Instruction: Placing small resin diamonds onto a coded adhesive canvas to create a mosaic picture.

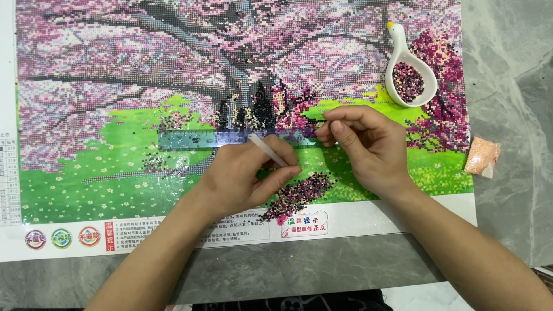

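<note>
Left hand (245, 173) grips a white pen (268, 150), right hand (366, 144) pinches fingertips, over canvas (115, 86) on grey marble table (507, 86).

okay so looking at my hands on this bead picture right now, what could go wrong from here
The left hand and its forearm lie near the loose-looking cluster of dark beads; a slide could scatter them. The white tray full of beads rests on the canvas just above the right hand, so a lift might tip it. Shifting the clear ruler could skew the row.
</note>
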